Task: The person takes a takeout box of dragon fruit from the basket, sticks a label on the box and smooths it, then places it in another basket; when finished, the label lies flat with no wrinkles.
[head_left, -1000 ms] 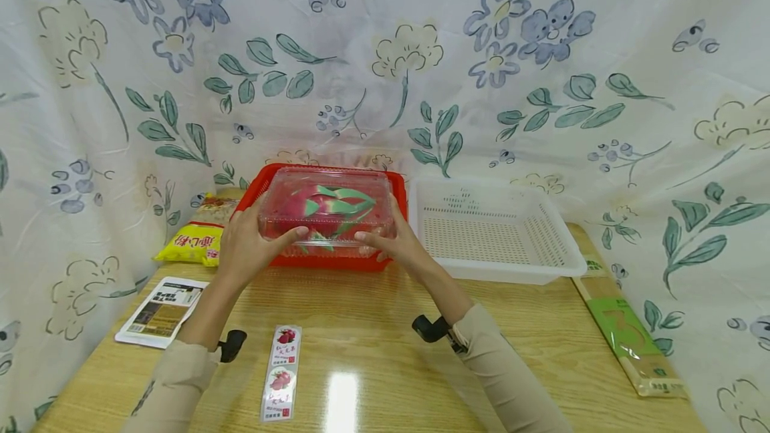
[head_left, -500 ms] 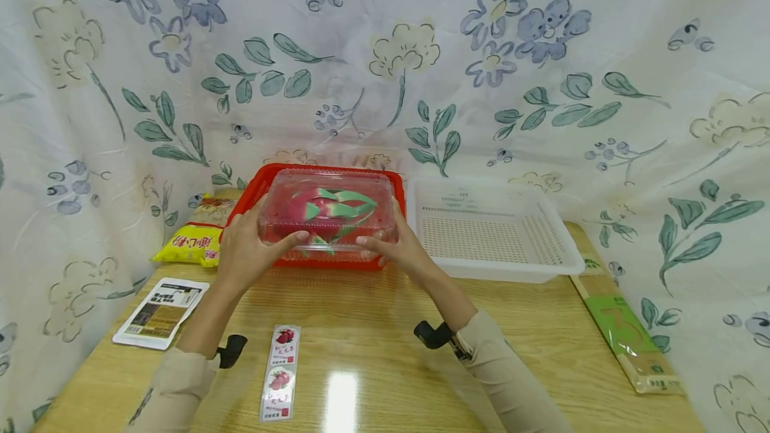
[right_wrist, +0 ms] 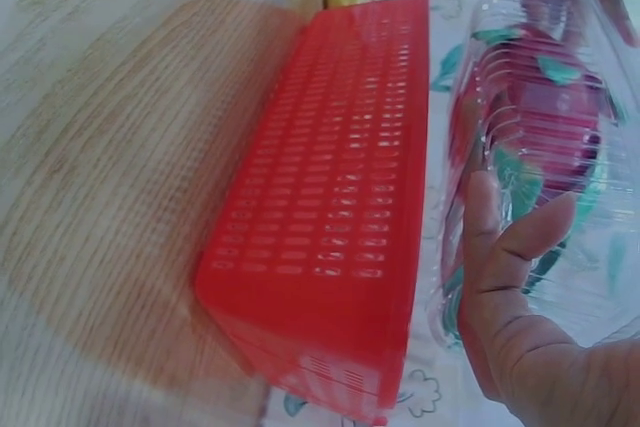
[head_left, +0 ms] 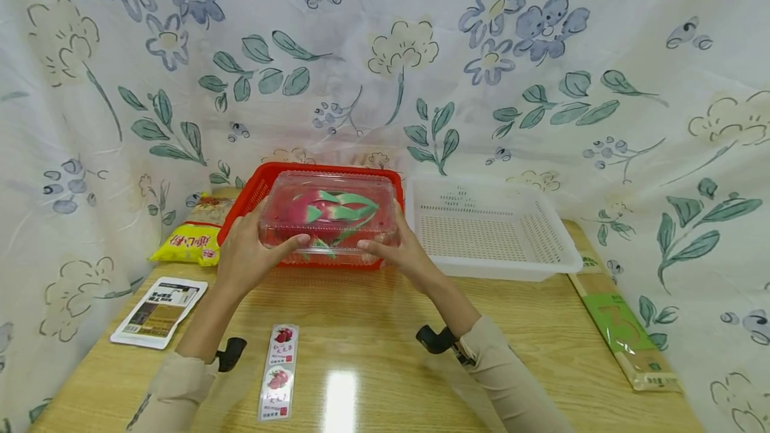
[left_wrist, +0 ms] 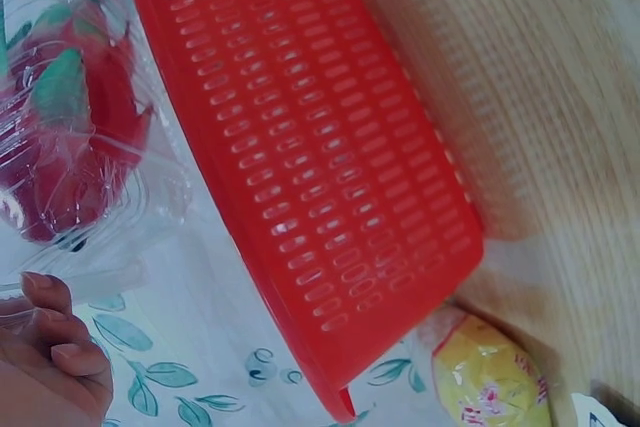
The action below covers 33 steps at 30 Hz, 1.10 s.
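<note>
Clear plastic clamshell box (head_left: 329, 218) w/ a pink-and-green dragon fruit (head_left: 327, 207) inside, held just above the red basket (head_left: 265, 182) at the back of the desk (head_left: 385, 346). Left hand (head_left: 246, 254) grasps the box's left end, thumb across the front edge, fingers wrapped behind. Right hand (head_left: 402, 250) grasps the right end the same way. Left wrist view: box (left_wrist: 75, 137) off to one side of the red basket (left_wrist: 320, 177), apart from it; fingertips (left_wrist: 50, 322) curl at the box rim. Right wrist view: thumb and palm of the right hand (right_wrist: 520, 317) press the box (right_wrist: 545, 117), beside the basket wall (right_wrist: 330, 207).

Progress, judging by the pics: box is lifted and clear of the red basket, not yet set down anywhere; both hands fully loaded.

Around it: white perforated basket (head_left: 493, 229) touching or nearly touching the red one on its right. Long fruit label strip (head_left: 279, 373) lies on the desk near the front, between the forearms. Printed card (head_left: 158, 311) front left; yellow snack bag (head_left: 189, 243) behind it, left of the red basket. Green-and-tan flat pack (head_left: 622, 333) along the right edge. Floral cloth (head_left: 385, 52) hangs behind & at the sides.
</note>
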### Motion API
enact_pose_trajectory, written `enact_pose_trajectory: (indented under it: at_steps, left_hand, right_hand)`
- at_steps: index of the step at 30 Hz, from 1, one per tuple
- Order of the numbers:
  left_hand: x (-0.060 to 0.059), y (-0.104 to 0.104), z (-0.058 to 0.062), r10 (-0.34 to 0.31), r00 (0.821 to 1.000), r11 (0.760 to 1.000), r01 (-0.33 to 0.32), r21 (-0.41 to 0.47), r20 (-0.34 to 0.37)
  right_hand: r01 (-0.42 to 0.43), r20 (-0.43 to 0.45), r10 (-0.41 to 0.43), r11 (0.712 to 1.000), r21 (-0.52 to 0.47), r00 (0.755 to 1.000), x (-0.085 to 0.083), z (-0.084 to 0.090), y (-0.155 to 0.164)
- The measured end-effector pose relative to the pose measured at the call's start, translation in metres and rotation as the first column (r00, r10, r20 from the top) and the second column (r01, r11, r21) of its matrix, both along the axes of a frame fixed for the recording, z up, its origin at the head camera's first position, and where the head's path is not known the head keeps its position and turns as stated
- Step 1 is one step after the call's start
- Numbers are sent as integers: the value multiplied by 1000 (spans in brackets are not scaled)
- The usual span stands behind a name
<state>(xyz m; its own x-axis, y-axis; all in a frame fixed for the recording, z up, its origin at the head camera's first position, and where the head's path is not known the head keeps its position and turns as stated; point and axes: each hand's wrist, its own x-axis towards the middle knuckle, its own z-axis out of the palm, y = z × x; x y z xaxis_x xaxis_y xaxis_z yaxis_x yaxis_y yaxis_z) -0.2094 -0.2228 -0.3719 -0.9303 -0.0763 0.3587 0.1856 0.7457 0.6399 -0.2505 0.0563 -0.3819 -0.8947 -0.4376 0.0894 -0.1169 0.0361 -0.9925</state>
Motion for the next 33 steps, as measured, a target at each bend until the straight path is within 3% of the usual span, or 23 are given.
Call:
enact_pose_trajectory:
  at_steps: [17, 27, 33]
  left_hand:
    - [5, 6, 0, -1, 1000, 1000, 0, -26, -24]
    - [9, 11, -5, 3, 999, 1000, -4, -27, -42]
    - [10, 13, -8, 6, 999, 999, -8, -36, -37]
  right_hand:
    - [20, 57, -22, 999, 31, 998, 9, -1, 8]
    - [-4, 15, 5, 1000, -25, 1000, 12, -4, 12]
    - [5, 6, -5, 1000, -2, 1000, 15, -2, 15]
